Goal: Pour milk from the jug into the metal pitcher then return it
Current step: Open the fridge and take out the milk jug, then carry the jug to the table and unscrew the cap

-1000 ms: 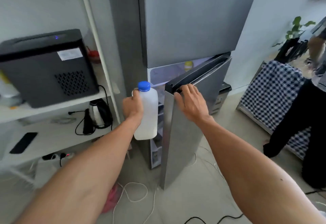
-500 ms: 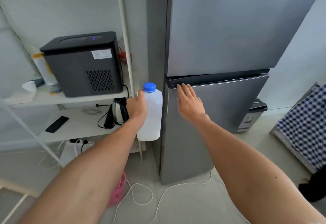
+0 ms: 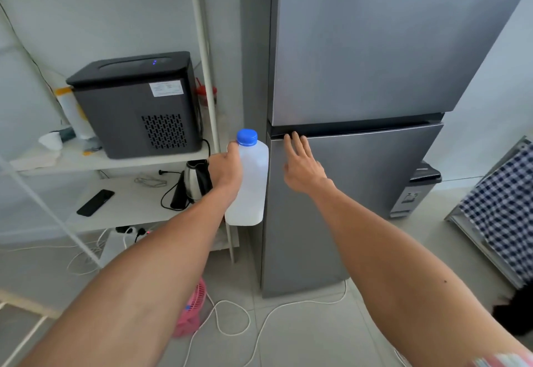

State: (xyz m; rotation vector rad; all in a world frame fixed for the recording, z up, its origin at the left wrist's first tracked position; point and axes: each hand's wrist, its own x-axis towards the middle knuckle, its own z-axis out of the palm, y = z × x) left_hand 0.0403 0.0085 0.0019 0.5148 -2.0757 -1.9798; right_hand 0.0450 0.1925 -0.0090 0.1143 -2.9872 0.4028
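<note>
My left hand (image 3: 226,171) grips a white plastic milk jug (image 3: 251,184) with a blue cap (image 3: 247,137), held upright in the air just left of the grey fridge (image 3: 360,78). My right hand (image 3: 301,164) rests flat, fingers spread, on the top left corner of the fridge's lower door (image 3: 346,193), fingertips at the dark gap under the upper door. The lower door is closed. No metal pitcher is in view.
A white shelf rack (image 3: 121,164) at left carries a black boxy appliance (image 3: 135,104), a kettle (image 3: 194,182) and a phone (image 3: 95,202). White cables (image 3: 230,317) and a pink fan (image 3: 191,309) lie on the floor. A checkered cloth (image 3: 504,208) stands at right.
The fridge's lower door swung from open to closed under my right hand. My view turned left, away from a person at right. The jug stayed in my left hand.
</note>
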